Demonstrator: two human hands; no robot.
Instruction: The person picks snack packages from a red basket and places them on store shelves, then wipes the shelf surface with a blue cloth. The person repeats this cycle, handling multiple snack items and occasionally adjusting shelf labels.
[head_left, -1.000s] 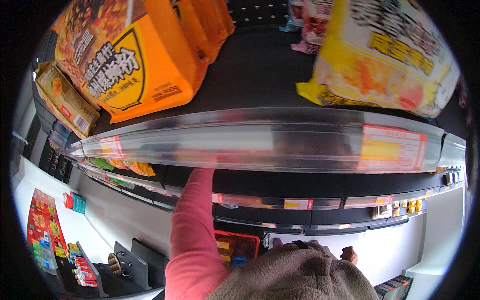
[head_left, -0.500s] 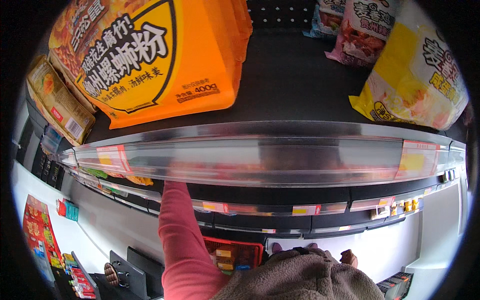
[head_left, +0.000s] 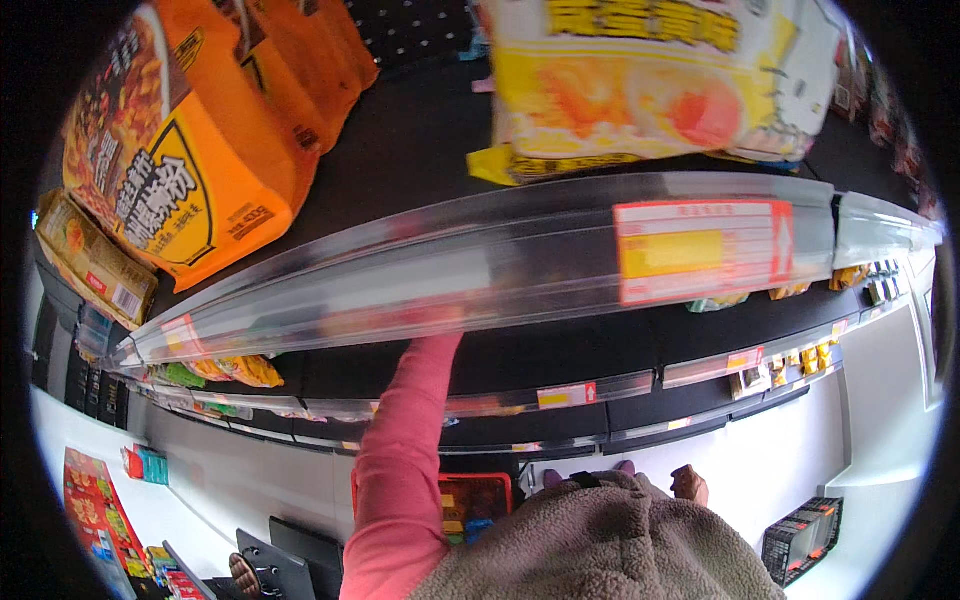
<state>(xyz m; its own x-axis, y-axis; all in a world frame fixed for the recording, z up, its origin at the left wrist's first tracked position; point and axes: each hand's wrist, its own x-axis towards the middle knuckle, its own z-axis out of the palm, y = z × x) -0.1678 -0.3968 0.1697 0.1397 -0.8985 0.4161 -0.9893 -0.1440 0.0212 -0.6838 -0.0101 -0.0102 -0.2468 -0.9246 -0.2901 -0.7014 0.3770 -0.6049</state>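
Note:
My left arm in a pink sleeve (head_left: 405, 440) reaches up from the lower edge and passes beneath the upper shelf's front rail (head_left: 400, 285). The shelf hides my left hand, so its fingers and anything in them cannot be seen. My right hand (head_left: 690, 485) hangs low beside my brown fleece clothing (head_left: 600, 545), small in the view, fingers curled in, with nothing visible in it. Above the left arm, orange noodle bags (head_left: 235, 215) stand on the upper shelf at left. A yellow and white food package (head_left: 640, 100) stands right of the middle.
A red and white price label (head_left: 700, 250) sits on the rail. Lower shelves carry yellow packets (head_left: 250, 370) at left and small goods (head_left: 790, 370) at right. A red basket (head_left: 505, 490) with boxes is below, and a black crate (head_left: 802, 540) stands at lower right.
The view has swung to the right, so the orange bags and the yellow and white package sit further left. My left arm appears further right under the rail, its hand still hidden.

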